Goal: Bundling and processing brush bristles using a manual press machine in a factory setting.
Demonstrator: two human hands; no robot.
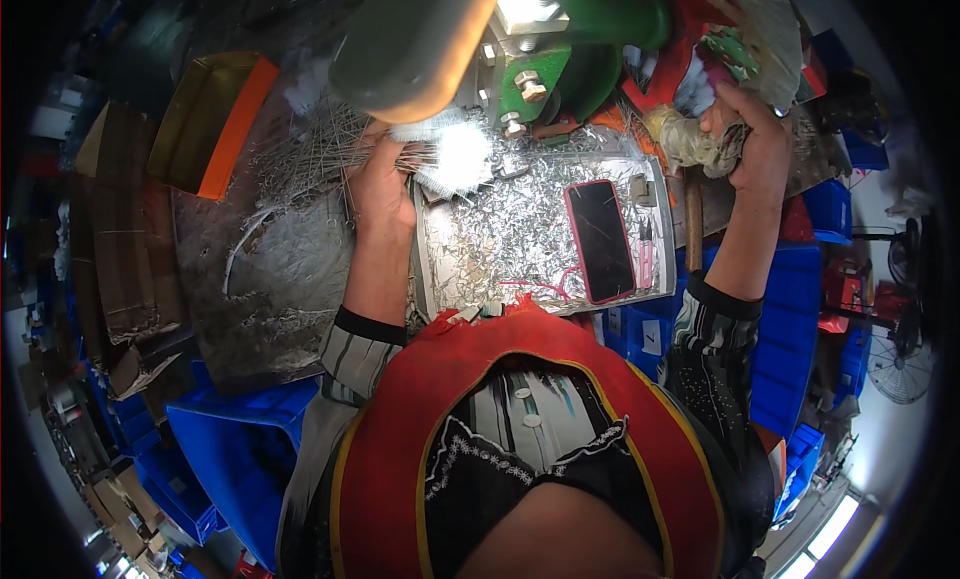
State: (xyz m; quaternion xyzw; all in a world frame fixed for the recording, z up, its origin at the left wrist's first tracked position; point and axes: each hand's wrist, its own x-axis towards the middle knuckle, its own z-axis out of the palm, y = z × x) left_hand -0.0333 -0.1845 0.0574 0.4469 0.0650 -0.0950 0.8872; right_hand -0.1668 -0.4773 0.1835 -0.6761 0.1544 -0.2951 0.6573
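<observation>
My left hand is closed on a bundle of thin metal rods, whose ends reach toward a green press machine. A bright white glare sits where the rods meet the machine base. My right hand grips a rag-wrapped lever handle at the machine's right side. Between my arms lies a metal tray full of shiny metal clippings.
A phone with a red case rests on the clippings, a pink pen-like tool beside it. An orange and yellow box stands at the far left on a grey worktable. Blue bins surround the bench. A fan stands right.
</observation>
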